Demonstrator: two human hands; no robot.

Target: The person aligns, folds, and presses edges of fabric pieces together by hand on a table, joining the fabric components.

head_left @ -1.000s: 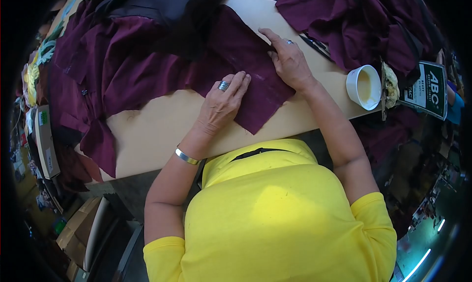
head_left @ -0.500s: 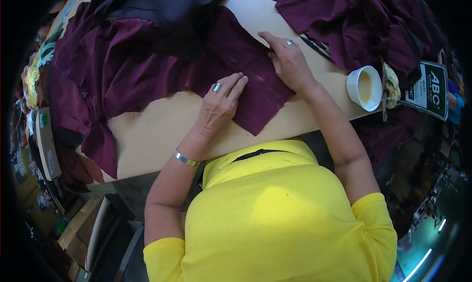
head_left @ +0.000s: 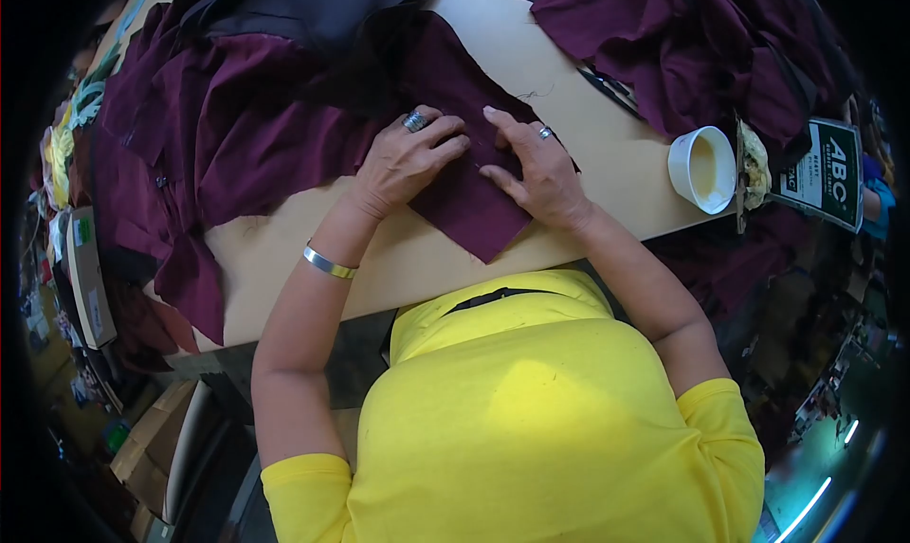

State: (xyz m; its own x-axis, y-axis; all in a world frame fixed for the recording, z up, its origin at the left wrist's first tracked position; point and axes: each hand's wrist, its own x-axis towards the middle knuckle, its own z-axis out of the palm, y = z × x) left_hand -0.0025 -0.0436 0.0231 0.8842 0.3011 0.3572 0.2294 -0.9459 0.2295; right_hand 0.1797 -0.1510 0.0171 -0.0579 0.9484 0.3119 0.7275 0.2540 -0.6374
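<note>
A maroon cloth (head_left: 483, 226) lies on the table with its pointed end toward me. My left hand (head_left: 406, 162), wearing a wide ring and a metal bracelet, rests on the left side of this piece. Its fingers are bent and closed onto the cloth; the thumb is mostly hidden. On the right side of the piece, my right hand (head_left: 545, 178) touches the surface with thumb and forefinger apart. A small gap of cloth shows between the two hands.
A white bowl (head_left: 679, 169) of pale liquid stands at the table's right edge, beside a crusted piece (head_left: 755, 169) and an ABC-labelled tin (head_left: 834, 173). Dark scissors-like handles (head_left: 611, 90) lie near more maroon cloth (head_left: 654, 50). Black cloth (head_left: 284, 12) covers the back left.
My left hand has shifted left and curled its fingers. My right hand has drawn back toward me, its thumb and forefinger now over the cloth. A loose thread shows at the cloth's edge.
</note>
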